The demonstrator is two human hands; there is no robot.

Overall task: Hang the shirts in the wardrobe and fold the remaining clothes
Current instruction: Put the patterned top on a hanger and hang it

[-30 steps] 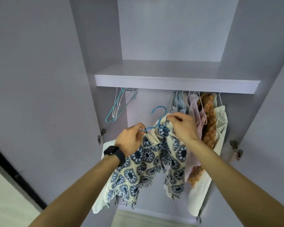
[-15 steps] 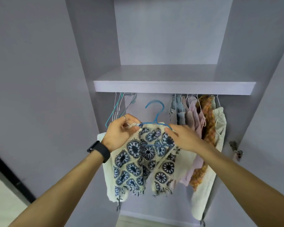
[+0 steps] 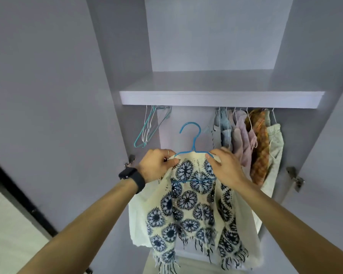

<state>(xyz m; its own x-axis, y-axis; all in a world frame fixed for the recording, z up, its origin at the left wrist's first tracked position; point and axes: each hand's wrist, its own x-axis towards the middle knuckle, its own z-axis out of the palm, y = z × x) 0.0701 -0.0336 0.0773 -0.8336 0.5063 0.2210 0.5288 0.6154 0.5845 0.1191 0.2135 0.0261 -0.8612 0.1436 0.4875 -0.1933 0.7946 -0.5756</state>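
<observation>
Crochet shirt (image 3: 188,202) on blue hanger (image 3: 194,136), its shoulders (2) pinched by left hand (image 3: 156,167) and right hand (image 3: 227,167)

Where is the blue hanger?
Head view, centre, below the shelf: the blue hanger carries the patterned top, between the left hand and right hand.

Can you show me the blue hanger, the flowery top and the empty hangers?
blue hanger (image 3: 194,144): head view, the neck just under its hook.
flowery top (image 3: 187,200): head view, a blue flower in the middle of the cloth.
empty hangers (image 3: 146,128): head view, wires of the bunch hanging on the left.
</observation>
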